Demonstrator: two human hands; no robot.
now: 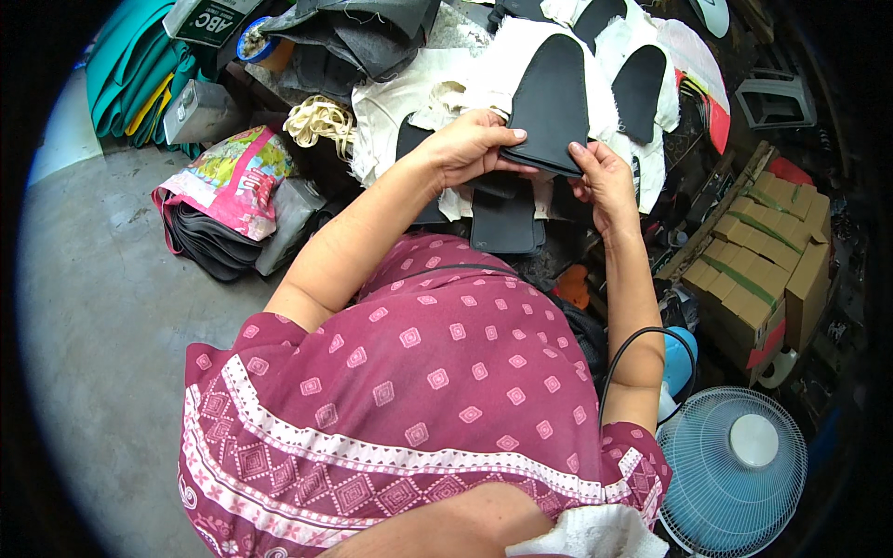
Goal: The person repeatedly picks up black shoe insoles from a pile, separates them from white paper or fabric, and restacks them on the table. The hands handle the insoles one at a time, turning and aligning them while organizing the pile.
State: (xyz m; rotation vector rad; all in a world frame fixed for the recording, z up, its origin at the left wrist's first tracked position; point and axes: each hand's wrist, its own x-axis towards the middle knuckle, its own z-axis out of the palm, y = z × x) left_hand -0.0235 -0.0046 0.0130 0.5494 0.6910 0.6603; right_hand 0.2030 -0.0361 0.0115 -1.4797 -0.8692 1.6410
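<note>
Between my two hands is a small stack of black, sole-shaped insoles (549,98), its rounded end pointing away from me. My left hand (471,149) grips the near left corner, thumb on top and fingers beneath. My right hand (605,181) pinches the near right corner, thumb on the upper face. Under and around them lies white cloth (484,70) with frayed edges. Another black insole (639,93) rests on the cloth to the right. Close to my body, below the held stack, more black pieces (503,223) lie together, partly covered.
Cream cord (319,124) is bundled left of the cloth, near dark fabric (358,37). A pink patterned bag (244,181) sits over black sheets on the left floor. Tied cardboard boxes (758,242) stand at right, above a blue fan (732,474). Green folded material (130,70) is far left.
</note>
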